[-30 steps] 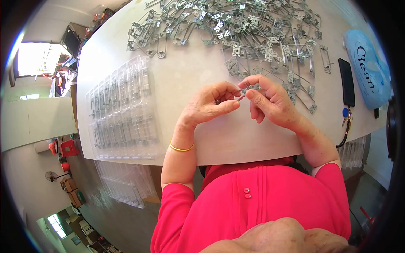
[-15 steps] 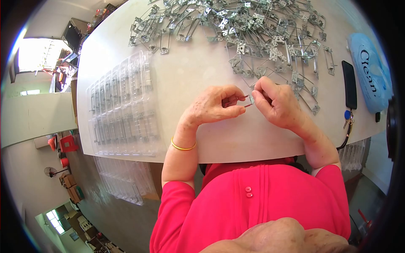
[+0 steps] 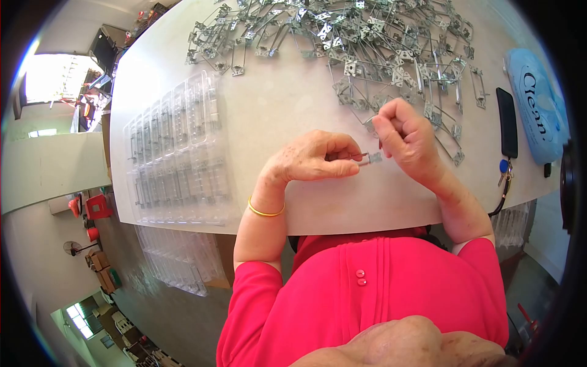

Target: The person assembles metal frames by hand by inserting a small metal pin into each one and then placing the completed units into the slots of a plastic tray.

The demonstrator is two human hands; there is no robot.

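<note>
My left hand (image 3: 315, 158) is closed, with thumb and fingers pinching a small metal wire bracket (image 3: 375, 158). The bracket's plate end sticks out to the right, past the fingertips; its other end is hidden in the hand. Just right of it, my right hand (image 3: 408, 144) hovers with curled fingers, apart from the bracket. Whether anything is inside those fingers is hidden. Beyond both hands lies a large tangled pile of similar metal brackets (image 3: 367, 46), its nearest pieces close to my right fingers.
A clear plastic compartment tray (image 3: 223, 183) with brackets in rows lies on the left of the white table (image 3: 269, 104). To the right are a black phone-like case (image 3: 506, 122), keys on a strap (image 3: 505, 174) and a blue "Clean" pack (image 3: 535, 104). More clear trays (image 3: 177, 260) sit below the table edge.
My right hand has drawn away from the bracket, slightly up and to the right. The bracket's plate end now shows between the hands, still in my left hand.
</note>
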